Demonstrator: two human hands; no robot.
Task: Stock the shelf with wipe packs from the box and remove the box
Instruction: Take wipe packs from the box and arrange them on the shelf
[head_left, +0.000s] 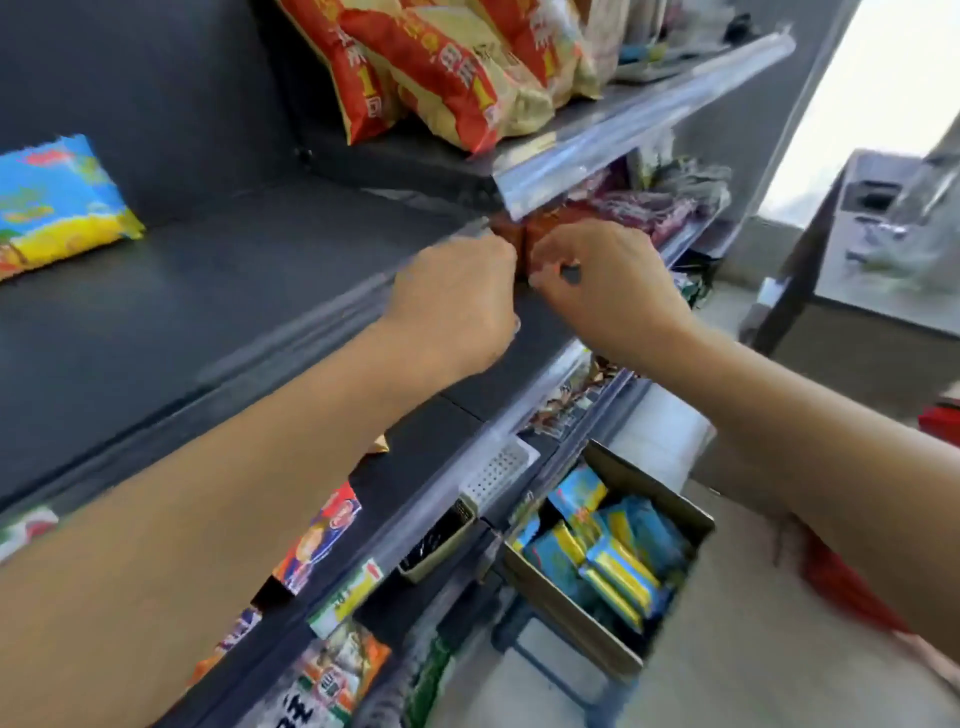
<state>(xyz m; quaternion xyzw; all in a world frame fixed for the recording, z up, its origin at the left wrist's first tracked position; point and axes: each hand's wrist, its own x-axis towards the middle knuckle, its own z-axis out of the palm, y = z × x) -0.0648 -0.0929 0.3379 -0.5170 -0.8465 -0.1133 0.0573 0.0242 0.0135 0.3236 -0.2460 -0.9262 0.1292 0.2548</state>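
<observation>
1. Big dark shelf (234, 291) in front of me, mostly bare board on its left half. That is the stocking space.
2. Down by the floor, the cardboard box (566, 608) sits open-topped, below and to the right of both my hands, well apart from them.
3. One blue-and-yellow wipe pack (57, 202) lies flat at the far left of the shelf, long side running along the shelf, well off from my left hand (457, 296).
4. More wipe packs (618, 566) stand on edge inside the box, leaning, narrow ends up. Plenty left, so I judge the stocking is barely begun.
5. Left hand: up at the shelf's front lip, back of the hand towards me, fingers curled out of sight. I cannot tell whether they grip anything.
6. Right hand (608, 280): just beside the left, thumb and forefinger curled together, seemingly pinching the lower edge of what is in front.
7. That is the red-brown packs (511, 236), small, between my two hands at the shelf edge. Not wipes.
8. The turn ahead, as I judge it: the box is down-right, so my right hand is the nearer one to reach it.
</observation>
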